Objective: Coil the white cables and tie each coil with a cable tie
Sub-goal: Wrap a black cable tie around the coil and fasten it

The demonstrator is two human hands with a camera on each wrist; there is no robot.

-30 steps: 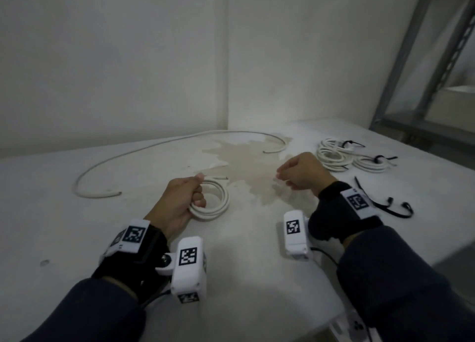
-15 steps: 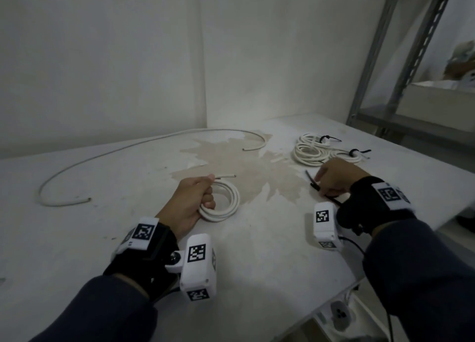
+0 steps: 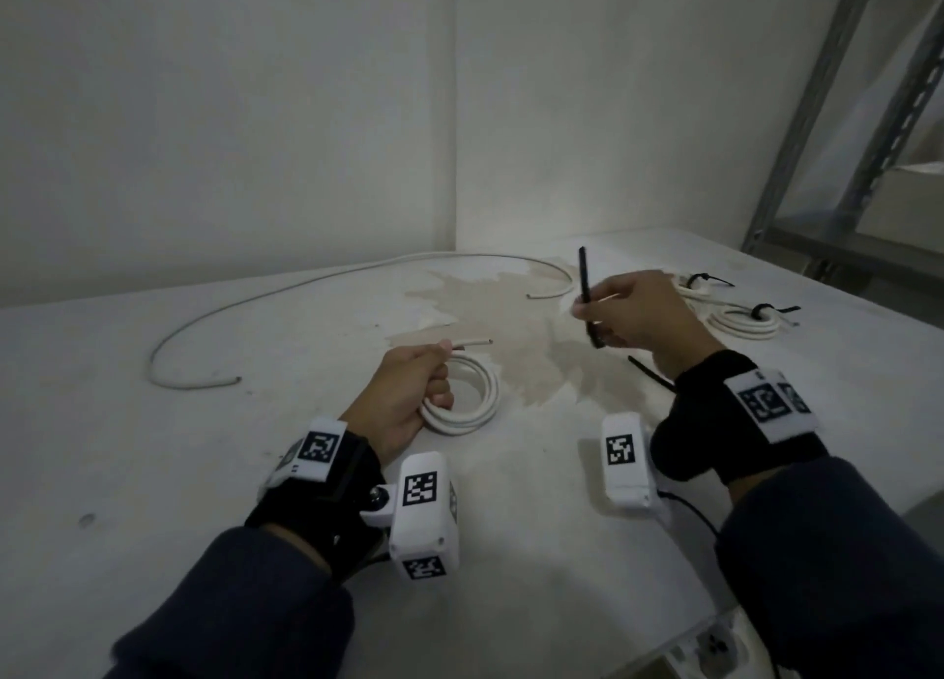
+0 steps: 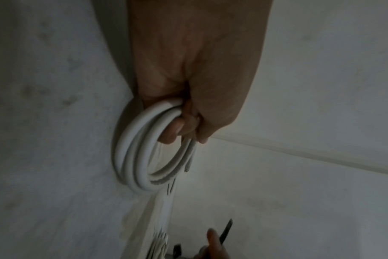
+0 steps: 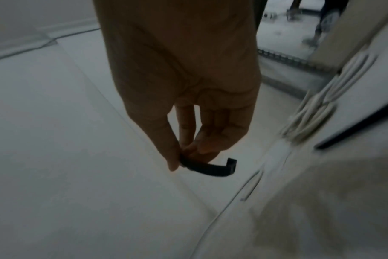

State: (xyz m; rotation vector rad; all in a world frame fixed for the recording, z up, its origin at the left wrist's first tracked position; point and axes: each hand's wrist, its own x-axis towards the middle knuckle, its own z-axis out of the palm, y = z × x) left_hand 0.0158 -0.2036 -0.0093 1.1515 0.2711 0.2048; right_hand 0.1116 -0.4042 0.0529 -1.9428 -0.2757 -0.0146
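Coil (image 3: 462,395) of white cable is lying flat on the desk (image 3: 511,551), gripped by the left hand (image 3: 403,397); rightward and slightly farther, the right hand (image 3: 633,310) is pinching a black cable tie (image 3: 585,290), standing nearly upright.

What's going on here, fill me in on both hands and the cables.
A person is bundling white cables at a table. The left hand grips a freshly wound coil, not yet tied. The right hand pinches a black cable tie, held up off the table. Two tied coils lie at the far right, another black tie lies by the right wrist, and one long cable lies uncoiled.
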